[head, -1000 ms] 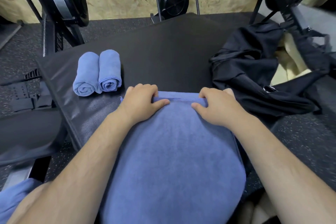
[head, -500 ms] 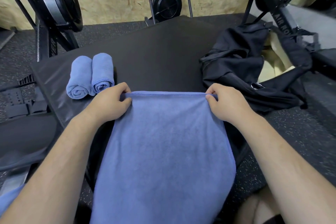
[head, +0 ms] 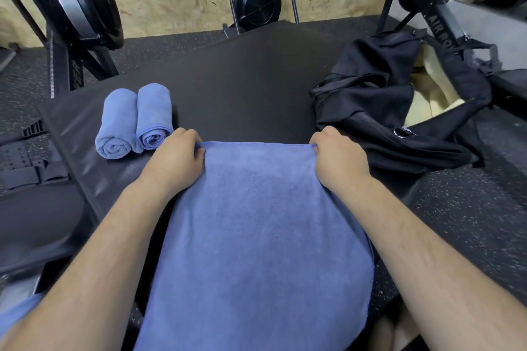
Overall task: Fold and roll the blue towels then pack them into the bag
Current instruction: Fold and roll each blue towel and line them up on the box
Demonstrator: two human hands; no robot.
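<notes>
While taut, towel (head: 256, 222) between left hand (head: 174, 159), right hand (head: 340, 159).

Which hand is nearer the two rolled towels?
Left. The left hand grips the flat towel at its far corner, right beside the rolled towels. The right hand grips the opposite far corner, next to the black bag.

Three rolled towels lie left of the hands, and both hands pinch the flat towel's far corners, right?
Only two rolled blue towels lie there, the head view shows. The left hand and right hand do pinch far corners of the flat towel.
</notes>
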